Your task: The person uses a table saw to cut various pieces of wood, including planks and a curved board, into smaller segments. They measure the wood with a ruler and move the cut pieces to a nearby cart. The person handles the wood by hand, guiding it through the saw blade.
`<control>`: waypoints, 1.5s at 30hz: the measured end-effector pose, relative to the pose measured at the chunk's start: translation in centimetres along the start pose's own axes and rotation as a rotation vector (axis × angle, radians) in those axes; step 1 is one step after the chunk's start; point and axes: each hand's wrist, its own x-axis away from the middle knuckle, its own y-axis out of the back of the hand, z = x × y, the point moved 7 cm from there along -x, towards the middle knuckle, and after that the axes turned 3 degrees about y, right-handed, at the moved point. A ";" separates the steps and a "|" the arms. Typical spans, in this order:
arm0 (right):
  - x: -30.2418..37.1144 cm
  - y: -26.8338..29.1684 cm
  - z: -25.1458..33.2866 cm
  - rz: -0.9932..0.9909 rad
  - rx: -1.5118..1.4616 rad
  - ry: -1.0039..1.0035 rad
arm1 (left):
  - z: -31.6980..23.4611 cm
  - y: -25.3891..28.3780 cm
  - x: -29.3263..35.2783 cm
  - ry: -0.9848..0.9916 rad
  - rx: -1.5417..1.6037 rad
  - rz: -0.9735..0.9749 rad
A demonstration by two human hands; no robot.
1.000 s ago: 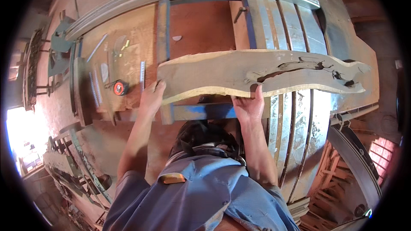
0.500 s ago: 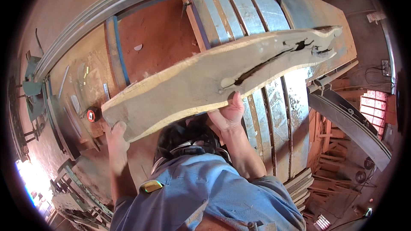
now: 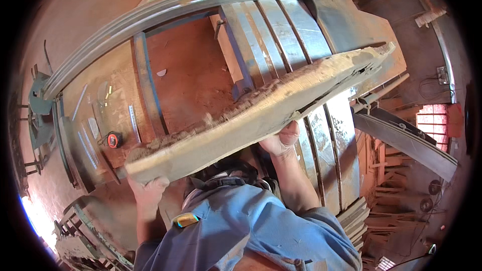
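A long, rough-edged wooden slab [image 3: 241,129] lies across both my hands, tilted so that its bark-covered far edge shows. Its right end reaches over the grooved metal machine table [image 3: 296,25]. My left hand [image 3: 149,189] grips the near left corner, thumb on the face and fingers hidden beneath. Nearer the middle, my right hand [image 3: 282,139] holds the near edge from below, its thumb up against the wood. A dark crack runs along the slab's right part, seen at a slant.
A red and black tape measure [image 3: 113,140] and a metal ruler [image 3: 134,124] lie on the wooden surface at left. A long metal rail [image 3: 175,10] spans the far side. At right, a sloping metal arm [image 3: 406,143] juts out above stacked wood pieces.
The slab has rolled toward me, turning its broad face down and bringing the bark edge into view. Both hands have turned with it and keep their hold.
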 end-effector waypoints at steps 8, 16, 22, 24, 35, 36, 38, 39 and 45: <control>-0.4 -3.3 0.3 0.144 -0.051 -0.001 | -2.5 -2.0 -0.7 -0.514 -0.107 0.404; 0.6 -4.7 0.1 -0.118 -0.059 0.039 | -2.6 -1.5 -0.1 -0.594 -0.112 0.520; 0.2 -3.6 0.1 0.240 -0.226 -0.051 | -4.9 -2.5 1.2 -0.886 -0.233 0.524; 0.1 -3.4 0.3 0.316 -0.230 -0.064 | -5.3 -2.7 2.2 -0.944 -0.337 0.442; 0.8 -5.1 0.1 0.304 -0.183 -0.038 | -5.4 -2.6 1.6 -0.994 -0.435 0.532; 0.7 -5.2 -0.1 0.302 -0.188 -0.039 | -5.4 -2.7 1.4 -0.990 -0.412 0.532; 0.3 -5.2 -0.3 0.298 -0.195 -0.051 | -4.8 -2.1 1.3 -0.935 -0.385 0.517; -0.1 -4.9 -0.2 0.301 -0.199 -0.058 | -4.8 -1.9 0.8 -0.907 -0.344 0.560; -0.5 -2.7 -0.5 0.320 -0.267 -0.136 | -5.2 -2.7 -0.4 -0.837 -0.327 0.633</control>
